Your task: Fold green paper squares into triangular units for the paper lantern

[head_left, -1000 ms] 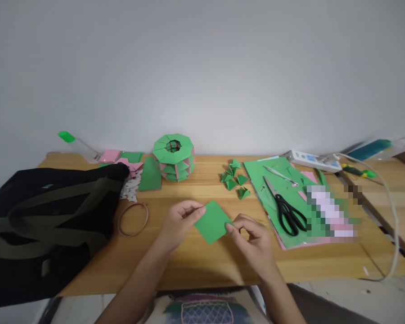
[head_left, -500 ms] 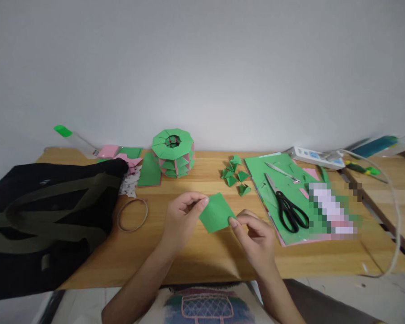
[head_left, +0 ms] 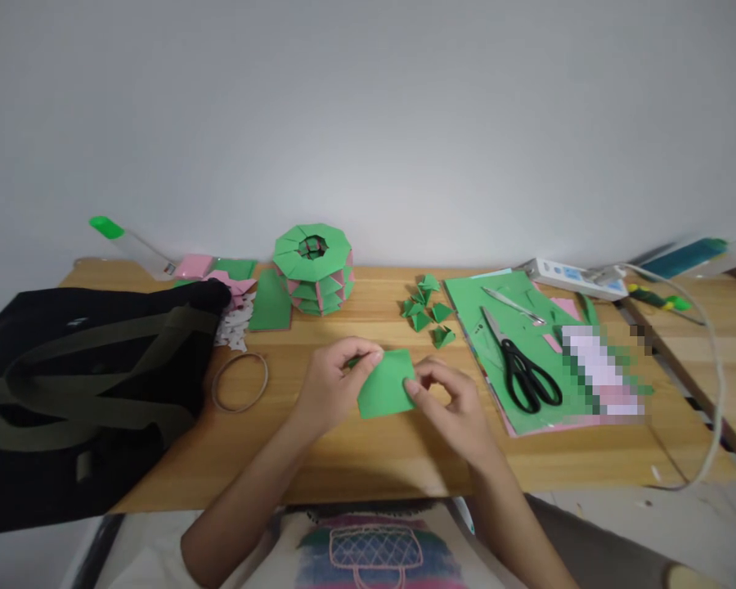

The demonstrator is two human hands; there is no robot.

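Note:
A small square of green paper (head_left: 385, 386) is held up over the near middle of the wooden table. My left hand (head_left: 338, 380) pinches its upper left edge between thumb and fingers. My right hand (head_left: 449, 402) grips the right edge, thumb on the front face and fingers behind. Just beyond lie several small folded green paper pieces (head_left: 428, 307). Behind my left hand stands a round green and pink folded-paper structure (head_left: 314, 270) with a hole in its top.
Black-handled scissors (head_left: 520, 368) and a craft knife (head_left: 513, 305) lie on green paper sheets (head_left: 487, 360) at right, near a white power strip (head_left: 580, 278). At left are a black bag (head_left: 98, 393), a thin ring (head_left: 240, 383), white scraps (head_left: 236, 323) and pink paper (head_left: 195, 266).
The green paper has turned from a diamond to a squarer angle. My right hand has shifted left and slightly up along it, closer to my left hand.

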